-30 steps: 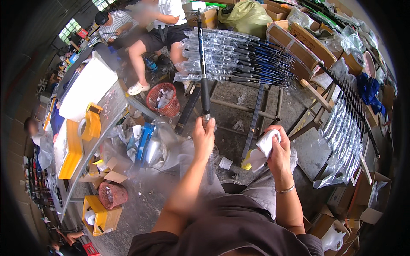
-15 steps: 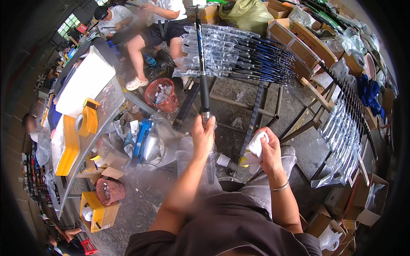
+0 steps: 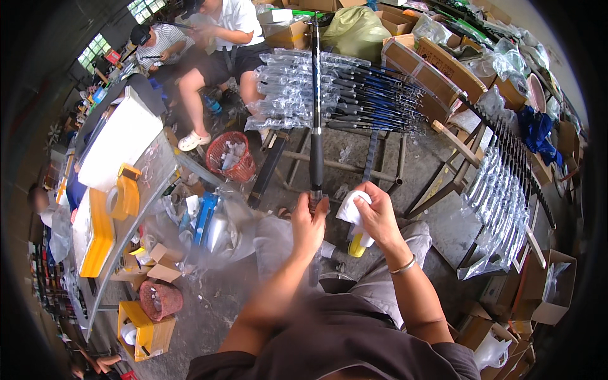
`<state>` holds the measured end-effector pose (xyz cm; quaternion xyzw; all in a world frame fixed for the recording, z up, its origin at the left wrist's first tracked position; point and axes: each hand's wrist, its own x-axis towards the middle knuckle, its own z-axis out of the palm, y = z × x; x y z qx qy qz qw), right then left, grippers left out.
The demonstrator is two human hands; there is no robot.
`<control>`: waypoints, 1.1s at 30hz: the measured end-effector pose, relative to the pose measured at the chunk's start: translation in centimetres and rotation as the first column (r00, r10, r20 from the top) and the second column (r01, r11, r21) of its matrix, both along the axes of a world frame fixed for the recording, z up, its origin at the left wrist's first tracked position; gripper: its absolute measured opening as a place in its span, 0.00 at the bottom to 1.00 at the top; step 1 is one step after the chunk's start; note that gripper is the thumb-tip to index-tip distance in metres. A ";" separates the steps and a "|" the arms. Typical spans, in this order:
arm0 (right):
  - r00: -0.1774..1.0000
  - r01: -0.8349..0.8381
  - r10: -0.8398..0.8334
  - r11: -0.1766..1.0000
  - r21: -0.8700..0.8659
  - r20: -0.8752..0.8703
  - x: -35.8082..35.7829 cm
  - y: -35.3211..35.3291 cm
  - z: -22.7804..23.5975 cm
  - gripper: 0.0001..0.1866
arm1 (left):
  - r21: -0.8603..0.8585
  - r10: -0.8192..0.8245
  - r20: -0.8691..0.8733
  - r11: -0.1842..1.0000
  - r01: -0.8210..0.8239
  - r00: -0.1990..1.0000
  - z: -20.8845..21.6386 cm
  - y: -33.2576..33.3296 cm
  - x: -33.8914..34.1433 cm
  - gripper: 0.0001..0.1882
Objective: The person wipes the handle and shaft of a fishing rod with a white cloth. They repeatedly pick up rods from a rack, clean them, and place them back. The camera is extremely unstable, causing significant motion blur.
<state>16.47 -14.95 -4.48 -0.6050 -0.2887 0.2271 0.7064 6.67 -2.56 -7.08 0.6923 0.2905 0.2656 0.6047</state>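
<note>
"What do we see left of the red basket [image 3: 242,171]?"

"We see a table [image 3: 163,166], with a roll of yellow tape [image 3: 130,197] and a white panel [image 3: 120,140] on it."

"And beyond the red basket?"

"We spot a seated person in a white shirt [image 3: 240,22] there, and off to its right, a yellowish-green sack [image 3: 356,31]."

"What have we nearer than it?"

"To its left, we find a pink basket [image 3: 172,294] just beside a yellow box [image 3: 152,329]."

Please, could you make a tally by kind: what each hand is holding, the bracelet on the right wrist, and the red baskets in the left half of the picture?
Dark rod in left hand: 1
White cloth-like wad in right hand: 1
Bracelet: 1
Red baskets: 2
Total: 5
</note>
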 end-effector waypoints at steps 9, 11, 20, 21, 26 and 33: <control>0.996 0.074 -0.073 0.997 -0.010 0.060 2.1 1.3 2.4 0.09 | 0.114 -0.042 0.047 0.993 0.037 0.998 -1.6 -0.8 -0.5 0.13; 0.992 0.087 -0.088 0.996 0.015 0.089 2.6 1.6 2.5 0.09 | 0.079 -0.054 0.028 0.996 0.051 0.998 -0.9 -1.2 -0.7 0.13; 0.990 0.134 -0.134 0.991 0.007 0.047 4.5 2.4 3.3 0.08 | -0.038 -0.078 0.021 0.996 0.079 0.997 -0.3 -1.8 -1.5 0.12; 0.991 0.132 -0.133 0.991 0.006 0.030 4.4 2.3 3.0 0.09 | -0.094 -0.081 0.052 0.992 0.085 0.995 -0.3 -1.9 -1.5 0.12; 0.995 0.087 -0.088 0.996 -0.027 -0.041 3.7 2.0 1.8 0.09 | -0.278 -0.187 0.206 0.930 0.241 0.960 -0.8 -1.6 -2.0 0.14; 0.999 -0.015 0.015 1.000 -0.018 0.038 2.2 2.5 2.9 0.10 | -0.295 -0.338 0.330 0.850 0.437 0.881 -0.1 -1.1 -2.6 0.20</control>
